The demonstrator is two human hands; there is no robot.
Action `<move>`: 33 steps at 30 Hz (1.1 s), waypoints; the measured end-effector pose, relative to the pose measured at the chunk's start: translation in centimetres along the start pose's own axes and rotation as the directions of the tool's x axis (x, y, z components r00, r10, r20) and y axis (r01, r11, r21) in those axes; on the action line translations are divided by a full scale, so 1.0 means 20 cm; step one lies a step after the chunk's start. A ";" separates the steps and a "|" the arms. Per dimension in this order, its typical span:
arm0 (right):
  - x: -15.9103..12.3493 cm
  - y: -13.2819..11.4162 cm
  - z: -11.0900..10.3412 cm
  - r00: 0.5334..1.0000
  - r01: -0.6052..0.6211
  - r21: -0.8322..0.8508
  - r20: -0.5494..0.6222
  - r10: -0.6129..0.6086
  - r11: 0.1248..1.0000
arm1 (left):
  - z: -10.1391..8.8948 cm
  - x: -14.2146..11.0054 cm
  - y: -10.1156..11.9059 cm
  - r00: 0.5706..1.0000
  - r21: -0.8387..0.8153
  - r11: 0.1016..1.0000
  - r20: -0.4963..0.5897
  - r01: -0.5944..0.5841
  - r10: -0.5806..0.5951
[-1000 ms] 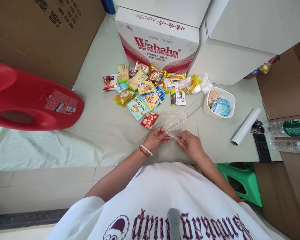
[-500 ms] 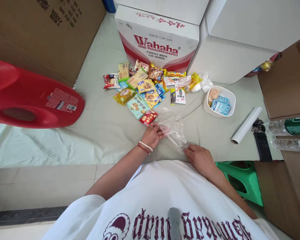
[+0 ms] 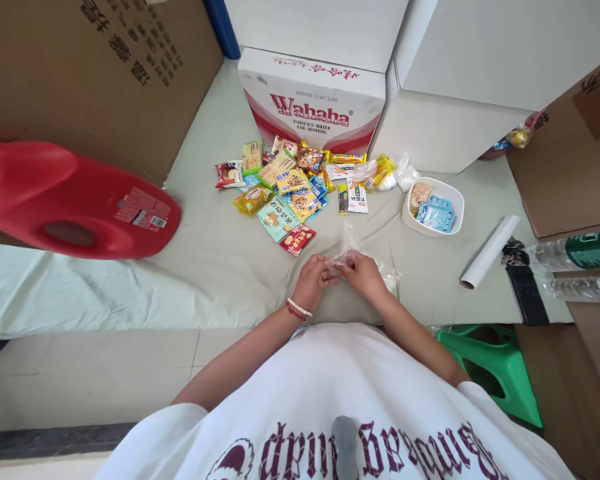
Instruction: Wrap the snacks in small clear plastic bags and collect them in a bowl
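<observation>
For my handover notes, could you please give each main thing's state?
Thin clear plastic bag: crumpled, held by left hand and right hand
White square plastic tub: lidless, upright, partly filled
White cylindrical roll: rolled up, lying flat
Colourful snack packets: heaped loosely
Red-and-white cardboard box: closed

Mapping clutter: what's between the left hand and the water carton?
A heap of snack packets, a red packet nearest the left hand, others close to the water carton. Head view shows it.
</observation>
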State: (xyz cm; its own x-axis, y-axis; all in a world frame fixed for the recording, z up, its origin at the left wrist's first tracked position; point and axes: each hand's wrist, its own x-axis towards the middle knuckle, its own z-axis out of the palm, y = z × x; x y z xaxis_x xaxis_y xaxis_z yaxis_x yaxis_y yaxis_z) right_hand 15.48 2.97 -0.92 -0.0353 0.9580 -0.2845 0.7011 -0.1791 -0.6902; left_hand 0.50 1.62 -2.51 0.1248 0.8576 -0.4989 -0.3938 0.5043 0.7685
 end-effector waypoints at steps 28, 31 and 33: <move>-0.07 0.01 -0.03 0.996 -0.089 0.511 0.037 0.081 0.855 | -0.04 0.04 -0.07 0.981 0.066 0.982 -0.080 -0.174 0.179; -0.08 0.01 -0.03 0.998 -0.055 0.456 0.006 0.058 0.888 | -0.05 0.04 -0.04 0.962 0.183 0.948 -0.023 -0.262 0.270; -0.07 0.01 -0.02 0.999 -0.022 0.439 -0.034 0.041 0.898 | -0.06 0.04 -0.02 0.945 0.322 0.891 0.037 -0.319 0.325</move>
State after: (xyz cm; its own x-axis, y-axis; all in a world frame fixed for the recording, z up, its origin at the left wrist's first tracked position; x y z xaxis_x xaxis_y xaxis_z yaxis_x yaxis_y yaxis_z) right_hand 16.00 1.66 -0.39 0.0173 0.9569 -0.2898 0.3175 -0.2801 -0.9059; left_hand -0.28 2.03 -3.79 0.0235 0.9781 -0.2070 -0.0979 0.2083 0.9731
